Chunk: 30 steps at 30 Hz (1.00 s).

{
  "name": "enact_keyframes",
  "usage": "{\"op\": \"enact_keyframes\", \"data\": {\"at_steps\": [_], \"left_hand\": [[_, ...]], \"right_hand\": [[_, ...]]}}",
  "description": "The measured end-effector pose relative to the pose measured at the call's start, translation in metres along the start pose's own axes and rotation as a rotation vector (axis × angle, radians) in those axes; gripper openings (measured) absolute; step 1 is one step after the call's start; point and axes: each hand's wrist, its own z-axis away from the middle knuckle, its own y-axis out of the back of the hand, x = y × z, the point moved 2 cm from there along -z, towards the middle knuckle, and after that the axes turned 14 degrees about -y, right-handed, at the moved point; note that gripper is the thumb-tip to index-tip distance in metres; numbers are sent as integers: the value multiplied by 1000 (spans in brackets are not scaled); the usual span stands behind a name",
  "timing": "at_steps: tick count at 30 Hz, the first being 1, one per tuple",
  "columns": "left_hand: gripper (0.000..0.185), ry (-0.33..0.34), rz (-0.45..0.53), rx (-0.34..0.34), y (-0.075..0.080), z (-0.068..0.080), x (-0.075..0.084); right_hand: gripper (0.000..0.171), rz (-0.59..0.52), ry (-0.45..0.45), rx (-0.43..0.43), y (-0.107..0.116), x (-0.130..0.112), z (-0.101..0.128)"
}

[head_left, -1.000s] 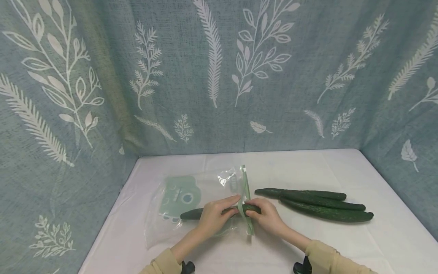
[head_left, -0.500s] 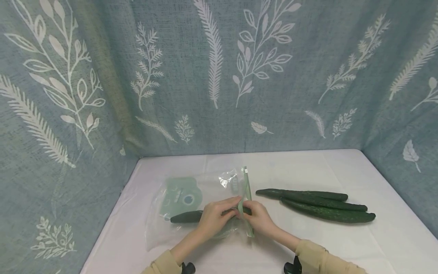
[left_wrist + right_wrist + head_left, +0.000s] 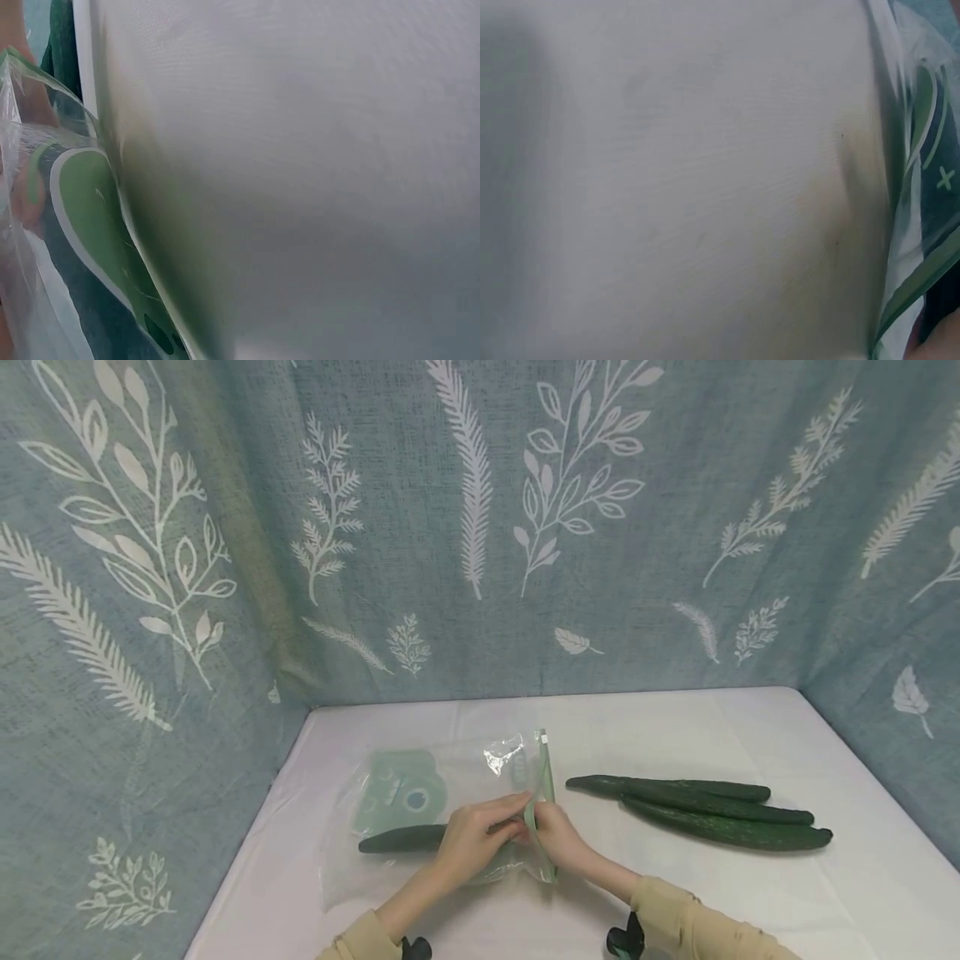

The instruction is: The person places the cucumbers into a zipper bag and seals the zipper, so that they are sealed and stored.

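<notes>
A clear zip bag with a green cartoon print lies flat, its green-edged mouth facing right. Inside it lies a dark green cucumber, its tip toward the left. My left hand grips the bag beside the mouth, across the cucumber. My right hand has its fingertips in the mouth, holding the cucumber's near end, which is mostly hidden. In the left wrist view the cucumber shows behind the printed plastic. The right wrist view catches part of the bag and a finger.
Several cucumbers lie together on the white-covered table, right of the bag. A blue-green curtain with white leaf patterns surrounds the back and sides.
The cucumber has slid left, deeper into the bag. My right hand has followed it left, its fingers now within the mouth. The left hand has stayed nearly in place.
</notes>
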Motion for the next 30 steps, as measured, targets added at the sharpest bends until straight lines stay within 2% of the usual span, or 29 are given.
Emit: {"op": "enact_keyframes", "data": {"at_steps": [7, 10, 14, 18, 21, 30], "left_hand": [[40, 27, 35, -23, -1, 2, 0], [40, 28, 32, -31, -2, 3, -1], [40, 36, 22, -39, -2, 4, -2], [41, 61, 23, -51, -2, 4, -3], [42, 75, 22, -62, -2, 5, -3], [41, 80, 32, -80, -4, 5, -1]], "right_hand": [[45, -74, -14, -44, -4, -3, 0], [51, -90, -1, -61, -6, -3, -1], [54, -34, -28, -115, -4, -1, -4], [43, 18, -110, -203, 3, 3, -7], [40, 11, -145, -259, 7, 6, -8], [37, 4, -152, -287, 8, 10, -8]]}}
